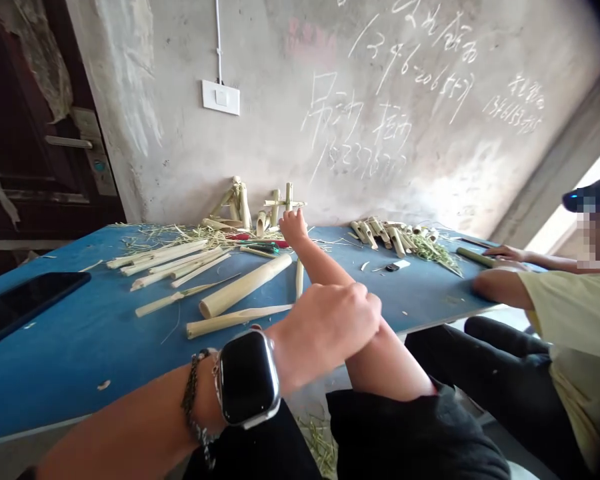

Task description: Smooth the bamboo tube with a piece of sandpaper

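Observation:
My left hand (pixel 330 327), with a watch (pixel 249 378) and bracelets at its wrist, is closed over my right forearm near the elbow. My right arm reaches towards the wall. There my right hand (pixel 294 228) has its fingers curled at the base of a cross-shaped bamboo piece (pixel 289 193); the grip itself is partly hidden. Short upright bamboo tubes (pixel 261 223) stand just left of that hand. On the table in front lie a thick peeled bamboo tube (pixel 245 285), a thinner bamboo length (pixel 237 321) and several split bamboo strips (pixel 165 257).
The blue table (pixel 120 360) carries a black phone (pixel 33 300) at left, red and green-handled tools (pixel 267 244) among shavings, a bamboo pile (pixel 385 235) and a small black-and-white object (pixel 398 265). A co-worker's hand (pixel 506 253) rests by a green bamboo tube (pixel 475 257) at right.

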Available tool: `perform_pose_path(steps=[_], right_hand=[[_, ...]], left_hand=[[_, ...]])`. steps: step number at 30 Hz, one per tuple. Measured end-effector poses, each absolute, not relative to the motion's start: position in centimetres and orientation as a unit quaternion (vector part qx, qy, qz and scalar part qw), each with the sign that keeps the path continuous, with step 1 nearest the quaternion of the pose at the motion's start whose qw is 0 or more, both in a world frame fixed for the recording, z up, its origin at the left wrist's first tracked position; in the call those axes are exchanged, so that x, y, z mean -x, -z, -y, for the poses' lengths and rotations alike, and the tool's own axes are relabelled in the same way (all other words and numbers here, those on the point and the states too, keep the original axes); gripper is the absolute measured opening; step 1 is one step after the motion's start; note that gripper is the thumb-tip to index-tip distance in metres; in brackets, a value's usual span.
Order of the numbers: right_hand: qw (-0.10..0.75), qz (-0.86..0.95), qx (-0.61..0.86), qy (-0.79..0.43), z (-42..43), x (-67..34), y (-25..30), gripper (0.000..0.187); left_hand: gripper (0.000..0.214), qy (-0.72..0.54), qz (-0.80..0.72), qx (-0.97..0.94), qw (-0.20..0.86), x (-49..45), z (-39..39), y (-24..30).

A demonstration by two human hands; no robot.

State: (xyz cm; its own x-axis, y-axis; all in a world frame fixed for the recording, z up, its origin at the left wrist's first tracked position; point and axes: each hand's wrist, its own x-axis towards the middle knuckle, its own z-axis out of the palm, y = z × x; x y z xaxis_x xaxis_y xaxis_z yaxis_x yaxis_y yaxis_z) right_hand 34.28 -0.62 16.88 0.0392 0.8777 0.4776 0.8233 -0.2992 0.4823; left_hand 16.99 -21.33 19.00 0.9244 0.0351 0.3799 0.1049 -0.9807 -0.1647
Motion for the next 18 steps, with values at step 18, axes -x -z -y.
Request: perform_pose_path(steps=[18], right_hand=[[0.011, -0.571, -0.708, -0.415, 7.9, -28.2, -9.0, 0.046]], left_hand=[[0.016, 0.211, 0.136, 0.961, 0.114, -16.8, 19.3, -19.5]])
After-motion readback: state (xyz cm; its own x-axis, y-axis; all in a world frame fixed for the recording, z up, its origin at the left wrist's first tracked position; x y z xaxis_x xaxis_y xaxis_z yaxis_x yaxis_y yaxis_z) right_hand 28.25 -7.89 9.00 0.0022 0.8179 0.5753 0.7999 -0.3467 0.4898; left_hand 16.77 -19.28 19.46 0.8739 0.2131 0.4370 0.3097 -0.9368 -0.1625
